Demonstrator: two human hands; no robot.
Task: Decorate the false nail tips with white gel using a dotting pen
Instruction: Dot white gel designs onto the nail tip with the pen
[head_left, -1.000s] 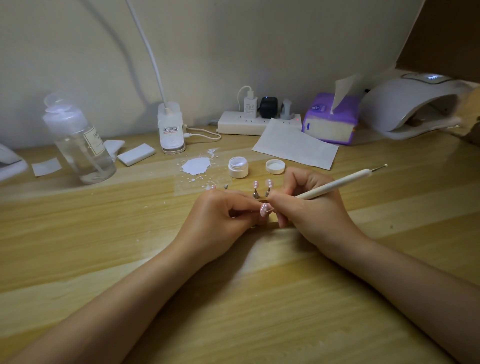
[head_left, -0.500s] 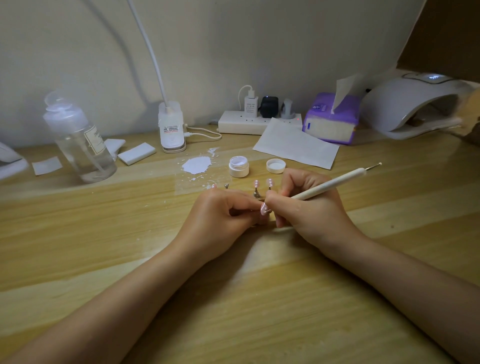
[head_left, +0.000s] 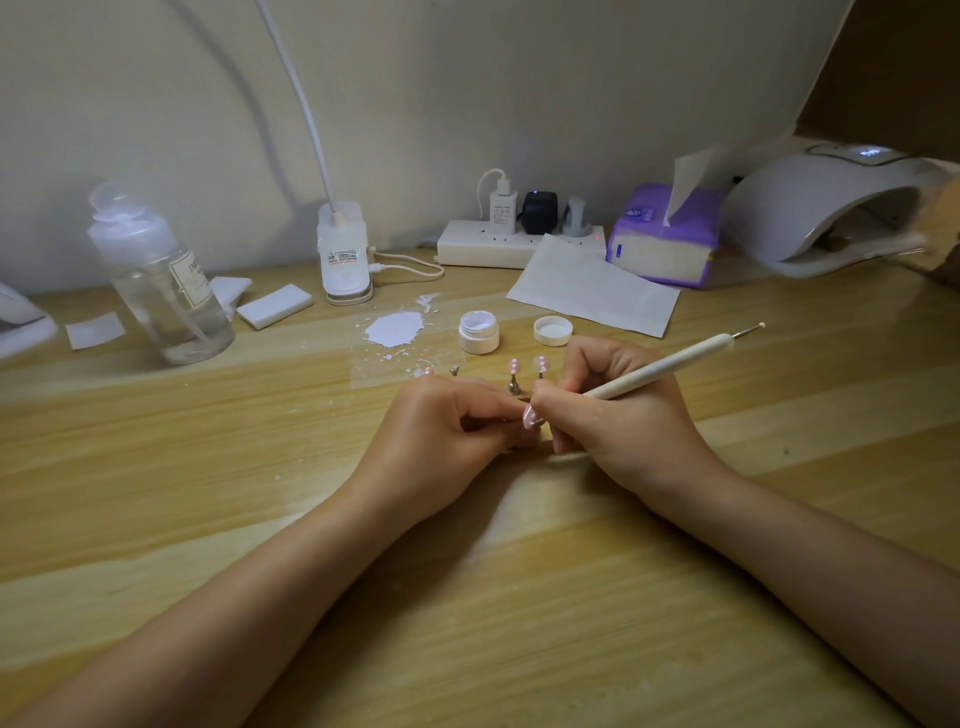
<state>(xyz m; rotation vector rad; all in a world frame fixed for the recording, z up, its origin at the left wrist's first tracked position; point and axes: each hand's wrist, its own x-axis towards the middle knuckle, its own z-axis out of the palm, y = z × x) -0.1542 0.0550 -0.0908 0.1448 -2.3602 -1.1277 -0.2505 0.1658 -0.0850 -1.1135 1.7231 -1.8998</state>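
Both forearms rest on wooden table (head_left: 208, 467). Left hand (head_left: 441, 436) curled, fingertips pinching a pink nail tip (head_left: 529, 417) on its small stand. Right hand (head_left: 618, 421) grips dotting pen (head_left: 670, 366) like a pencil, working end at the tip; contact probably, too small to confirm. Just beyond: two more dotted pink tips (head_left: 527, 366) upright on stands. Farther: open gel jar (head_left: 479, 331), its lid (head_left: 552, 330), white smear (head_left: 393, 328).

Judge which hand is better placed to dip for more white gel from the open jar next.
Right, probably. The right hand already grips the dotting pen, and the open gel jar stands just beyond both hands. The left hand is busy pinching the stand of the pink nail tip.
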